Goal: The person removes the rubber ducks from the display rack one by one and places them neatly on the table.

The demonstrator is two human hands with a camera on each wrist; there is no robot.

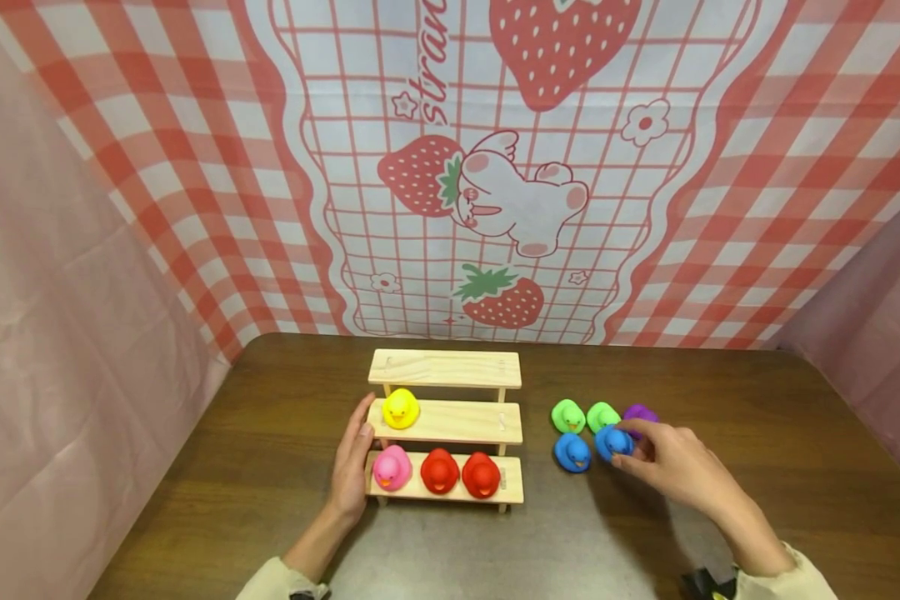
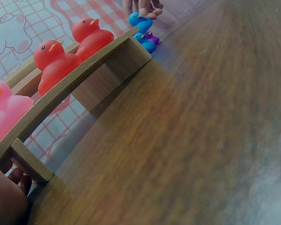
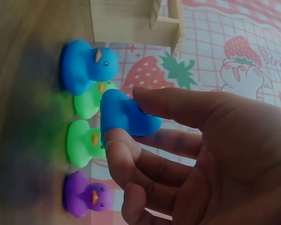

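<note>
my right hand (image 1: 671, 462) pinching a smooth, rounded blue duck (image 3: 124, 115) above the wood-grained desk (image 1: 232, 442), right of the stepped pale-wood rack (image 1: 457, 421), left hand (image 1: 350, 467) relaxed against its end, a purple duck (image 3: 86, 194) showing its orange beak to the right-wrist view, not the head view

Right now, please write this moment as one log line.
right hand: holds blue duck; left hand: at rack, left end; rack: yellow duck, pink duck, two red ducks

The table (image 1: 532, 554) bears 1 shelf (image 1: 457, 421) and 4 ducks (image 1: 572, 452).
</note>
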